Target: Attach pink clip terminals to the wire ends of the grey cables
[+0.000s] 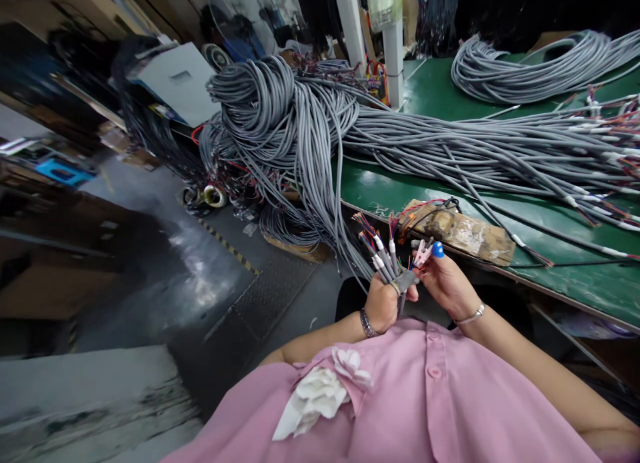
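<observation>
My left hand [382, 304] is closed around a bunch of grey cables [384, 262], held upright just in front of my body. Thin multicoloured wires [370, 231] fan out of their stripped ends, above white sleeves. Grey tape wraps my left thumb. Close beside it, my right hand [444, 284] pinches a small pale pink clip-like piece [423, 252] at the wires on the right of the bunch. A blue cover [438, 249] sits on a right fingertip. Whether the pink piece grips a wire is too small to tell.
A scuffed wooden block [463, 235] with a black cord lies on the green table's front edge [590, 283]. Long grey cables [450, 140] stretch across the table, and a heap [270, 93] hangs over its left end. Another coil [530, 70] lies at the back right.
</observation>
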The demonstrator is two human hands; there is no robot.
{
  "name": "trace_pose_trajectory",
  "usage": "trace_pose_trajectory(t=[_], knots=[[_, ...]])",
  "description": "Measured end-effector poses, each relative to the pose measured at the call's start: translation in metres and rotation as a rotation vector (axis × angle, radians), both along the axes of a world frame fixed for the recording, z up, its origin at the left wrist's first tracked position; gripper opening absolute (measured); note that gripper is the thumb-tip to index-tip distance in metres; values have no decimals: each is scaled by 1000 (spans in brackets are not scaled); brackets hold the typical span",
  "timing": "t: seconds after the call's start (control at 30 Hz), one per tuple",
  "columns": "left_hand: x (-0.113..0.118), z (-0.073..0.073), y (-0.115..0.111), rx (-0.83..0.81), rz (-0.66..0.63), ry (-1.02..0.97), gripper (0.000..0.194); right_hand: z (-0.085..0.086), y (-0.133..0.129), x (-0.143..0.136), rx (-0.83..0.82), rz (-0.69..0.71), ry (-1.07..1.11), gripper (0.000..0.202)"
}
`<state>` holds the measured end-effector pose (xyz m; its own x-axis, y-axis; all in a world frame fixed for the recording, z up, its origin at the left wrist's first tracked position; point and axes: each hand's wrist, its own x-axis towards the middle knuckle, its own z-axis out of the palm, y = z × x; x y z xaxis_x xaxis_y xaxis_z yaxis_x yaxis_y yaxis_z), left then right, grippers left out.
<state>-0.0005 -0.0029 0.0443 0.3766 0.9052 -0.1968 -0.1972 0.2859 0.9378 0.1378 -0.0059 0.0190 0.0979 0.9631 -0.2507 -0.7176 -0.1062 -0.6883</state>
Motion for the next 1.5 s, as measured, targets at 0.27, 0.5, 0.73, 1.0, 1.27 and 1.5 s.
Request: trace_pose_trajectory(t=[0.27,0.5,0.73,1.0,1.27,1.5], knots=[[0,-6,1,23,-22,-14,27,-5,3,-5,58,14,18,43],[-2,-4,0,-15,-18,-14,28,-6,-1,-2,-1,-48,70,36],[-13,-6,-5,10,8,14,26,-3,-4,9,-46,105,114,46],[-14,-14,-4,2,2,1,30,2,-18,14,2,363,-13,31],[-16,-11,-4,31,-68,76,40,21,-24,-2,94,327,-391,21],[-19,-20,-5,28,-49,65,38,24,-26,-4,75,246,-445,12]])
